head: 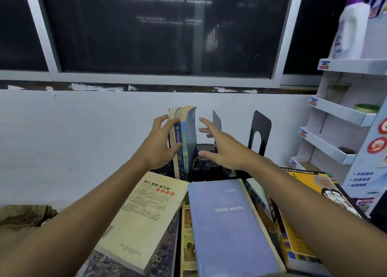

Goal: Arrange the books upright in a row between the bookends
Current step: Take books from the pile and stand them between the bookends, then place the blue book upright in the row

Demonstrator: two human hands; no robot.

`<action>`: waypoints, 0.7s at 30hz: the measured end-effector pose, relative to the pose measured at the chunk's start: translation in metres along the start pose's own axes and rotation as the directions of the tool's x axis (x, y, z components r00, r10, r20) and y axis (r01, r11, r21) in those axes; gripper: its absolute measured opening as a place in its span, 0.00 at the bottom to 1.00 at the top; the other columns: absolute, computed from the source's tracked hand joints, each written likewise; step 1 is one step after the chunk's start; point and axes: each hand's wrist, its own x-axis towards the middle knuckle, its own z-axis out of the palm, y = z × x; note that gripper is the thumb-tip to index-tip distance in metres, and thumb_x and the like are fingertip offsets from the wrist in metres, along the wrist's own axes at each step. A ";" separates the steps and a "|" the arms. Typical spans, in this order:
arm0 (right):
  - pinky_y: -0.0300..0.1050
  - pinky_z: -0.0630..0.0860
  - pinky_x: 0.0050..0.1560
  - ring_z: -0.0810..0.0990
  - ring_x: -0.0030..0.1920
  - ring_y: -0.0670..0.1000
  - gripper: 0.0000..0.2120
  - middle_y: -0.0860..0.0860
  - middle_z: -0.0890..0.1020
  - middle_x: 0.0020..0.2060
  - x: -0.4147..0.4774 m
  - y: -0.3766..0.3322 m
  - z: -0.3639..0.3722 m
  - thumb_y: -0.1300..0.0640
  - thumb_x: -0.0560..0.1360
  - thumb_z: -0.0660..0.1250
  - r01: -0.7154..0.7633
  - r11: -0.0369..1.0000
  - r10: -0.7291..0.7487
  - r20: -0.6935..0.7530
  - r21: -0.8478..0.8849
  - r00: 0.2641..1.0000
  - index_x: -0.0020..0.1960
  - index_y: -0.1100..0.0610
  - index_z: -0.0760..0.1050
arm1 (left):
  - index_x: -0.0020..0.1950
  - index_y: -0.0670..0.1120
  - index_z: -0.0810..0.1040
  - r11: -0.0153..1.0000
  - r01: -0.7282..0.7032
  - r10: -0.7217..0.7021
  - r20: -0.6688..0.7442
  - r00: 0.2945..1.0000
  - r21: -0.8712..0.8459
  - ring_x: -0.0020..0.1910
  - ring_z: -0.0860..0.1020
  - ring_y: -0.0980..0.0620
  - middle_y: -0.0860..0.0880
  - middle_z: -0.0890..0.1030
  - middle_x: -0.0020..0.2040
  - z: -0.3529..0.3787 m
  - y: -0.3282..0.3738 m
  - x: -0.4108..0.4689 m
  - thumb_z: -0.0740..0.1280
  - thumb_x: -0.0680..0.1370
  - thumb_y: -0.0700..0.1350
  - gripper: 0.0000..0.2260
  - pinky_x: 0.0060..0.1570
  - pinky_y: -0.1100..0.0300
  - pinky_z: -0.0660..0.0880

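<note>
Three books (186, 138) stand upright near the white wall, spines toward me. My left hand (162, 144) grips them from the left, fingers curled round their spines. My right hand (217, 144) hovers just right of them with fingers spread, holding nothing. A black bookend (217, 121) stands behind my right hand, and a second black bookend (260, 130) stands further right. Near me lie flat books: a cream one (144, 220), a blue-grey one (228, 224) titled Hanyu Pinyin, and a yellow one (310, 191) with a cartoon face.
A white display rack (343, 113) with sloping shelves stands at the right, carrying a white bottle (349, 27) with a purple cap. A dark window fills the wall above. More flat books lie under the near ones. A brownish lump (23, 215) sits at the left.
</note>
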 end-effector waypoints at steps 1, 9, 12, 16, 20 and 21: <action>0.42 0.63 0.71 0.63 0.75 0.47 0.41 0.45 0.63 0.78 -0.009 0.001 -0.005 0.47 0.79 0.68 0.001 1.000 0.000 0.022 -0.016 1.000 0.81 0.41 0.44 | 0.79 0.52 0.61 1.000 0.002 -0.002 0.000 1.000 0.004 0.64 0.69 0.58 0.50 0.55 0.78 -0.001 0.004 -0.004 0.70 0.79 0.45 0.30 0.59 0.65 0.71; 0.39 0.64 0.71 0.62 0.72 0.36 0.33 0.39 0.64 0.75 -0.080 0.007 -0.024 0.41 0.79 0.66 0.035 0.988 -0.018 0.110 -0.150 0.994 0.78 0.38 0.54 | 0.77 0.56 0.64 1.000 -0.023 0.023 0.099 0.995 0.003 0.73 0.64 0.55 0.53 0.61 0.75 0.003 0.046 -0.053 0.70 0.79 0.54 0.28 0.68 0.64 0.63; 0.41 0.65 0.71 0.63 0.72 0.39 0.31 0.38 0.66 0.73 -0.100 0.006 -0.029 0.38 0.78 0.65 0.037 0.979 -0.012 0.125 -0.202 0.992 0.77 0.37 0.56 | 0.76 0.60 0.64 0.999 -0.032 0.025 0.200 0.980 0.030 0.70 0.66 0.57 0.56 0.65 0.71 0.006 0.058 -0.075 0.68 0.78 0.60 0.28 0.66 0.63 0.65; 0.42 0.67 0.69 0.66 0.70 0.40 0.28 0.38 0.69 0.69 -0.126 0.002 -0.034 0.37 0.78 0.65 0.032 0.974 -0.002 0.130 -0.225 0.992 0.75 0.38 0.61 | 0.76 0.62 0.64 0.998 -0.014 -0.004 0.307 0.952 0.058 0.71 0.65 0.56 0.56 0.68 0.71 0.008 0.065 -0.098 0.67 0.77 0.64 0.28 0.67 0.60 0.66; 0.42 0.67 0.68 0.68 0.68 0.41 0.29 0.41 0.72 0.66 -0.145 0.002 -0.034 0.36 0.77 0.65 -0.018 0.970 0.048 0.118 -0.242 0.992 0.75 0.40 0.63 | 0.76 0.63 0.62 0.991 0.033 -0.080 0.368 0.927 0.131 0.76 0.59 0.53 0.55 0.68 0.75 0.010 0.067 -0.116 0.64 0.75 0.70 0.32 0.72 0.50 0.62; 0.43 0.67 0.67 0.68 0.67 0.42 0.29 0.41 0.73 0.65 -0.149 0.003 -0.033 0.35 0.77 0.65 -0.032 0.969 0.062 0.113 -0.244 0.992 0.75 0.40 0.63 | 0.76 0.64 0.61 0.985 0.040 -0.102 0.379 0.920 0.169 0.76 0.59 0.52 0.55 0.68 0.75 0.011 0.068 -0.120 0.62 0.73 0.72 0.34 0.73 0.47 0.62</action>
